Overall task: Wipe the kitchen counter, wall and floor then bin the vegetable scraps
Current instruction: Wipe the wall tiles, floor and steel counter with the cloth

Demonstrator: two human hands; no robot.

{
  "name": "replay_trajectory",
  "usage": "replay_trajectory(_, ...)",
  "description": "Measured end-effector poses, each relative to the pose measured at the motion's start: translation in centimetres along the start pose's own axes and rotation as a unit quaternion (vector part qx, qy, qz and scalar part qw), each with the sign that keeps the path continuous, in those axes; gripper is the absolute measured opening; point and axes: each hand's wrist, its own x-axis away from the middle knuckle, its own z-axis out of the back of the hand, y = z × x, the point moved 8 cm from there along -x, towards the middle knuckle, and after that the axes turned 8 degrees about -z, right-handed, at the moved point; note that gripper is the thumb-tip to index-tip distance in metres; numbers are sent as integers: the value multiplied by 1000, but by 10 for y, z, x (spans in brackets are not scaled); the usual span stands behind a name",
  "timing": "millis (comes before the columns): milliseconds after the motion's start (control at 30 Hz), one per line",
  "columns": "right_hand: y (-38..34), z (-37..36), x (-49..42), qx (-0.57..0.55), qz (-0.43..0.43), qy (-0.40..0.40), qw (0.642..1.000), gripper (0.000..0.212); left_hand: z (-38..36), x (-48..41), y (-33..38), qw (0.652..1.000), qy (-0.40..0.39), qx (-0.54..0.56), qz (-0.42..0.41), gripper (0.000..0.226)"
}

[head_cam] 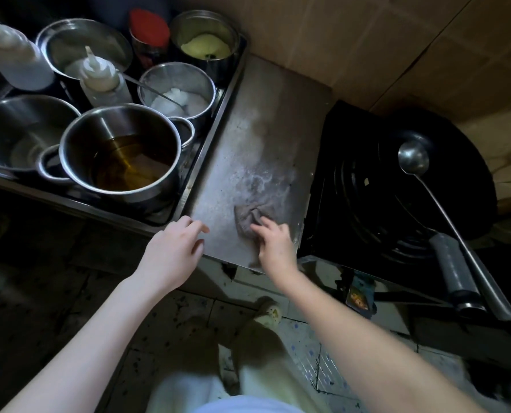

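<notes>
Here the right hand point(273, 241) is pressing its spread fingers down on a crumpled grey cloth point(248, 217), which is lying at the near right of the steel table point(248, 114). The left hand point(174, 251) is hovering at the table's near left edge, its fingers loosely bent and holding nothing. Just beyond the cloth, a pale wet smear point(260, 177) is showing on the metal.

To the left, a steel tray point(218, 120) is sitting against the table and carrying several things: a pot of amber oil point(120, 156) at the near side, a pot of white stuff point(178, 90) with a spoon behind it, two squeeze bottles point(102, 76), a red-lidded jar point(148, 34) and a tin of yellow powder point(205, 40) at the far side.

To the right, a black wok point(412, 204) is resting on a burner, with a ladle point(413, 158) lying in it. Cardboard is covering the wall point(367, 40) at the far side. Below, the person is standing on a stained tiled floor point(188, 317).
</notes>
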Motion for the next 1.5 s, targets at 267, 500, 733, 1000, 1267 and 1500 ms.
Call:
replay_trajectory(267,-59,-29,12,30,49,-38,998,57,12,25,-22,999,2,-26,32,26)
replay_trajectory(500,-103,-48,15,38,120,-46,991,54,20,42,-36,997,10,-38,69,26)
replay_trajectory(733,-70,-37,27,48,216,-62,973,42,17,46,-37,997,6,-21,71,25)
replay_trajectory(1000,19,4,16,-4,50,19,999,41,17,39,-28,998,14,-10,53,24)
replay_trajectory(1267,39,28,-41,-76,-85,91,989,34,23,40,-29,997,32,-1,64,24)
replay_trajectory(1500,23,48,-125,-74,-87,85,990,35,20,39,-26,993,57,4,99,24)
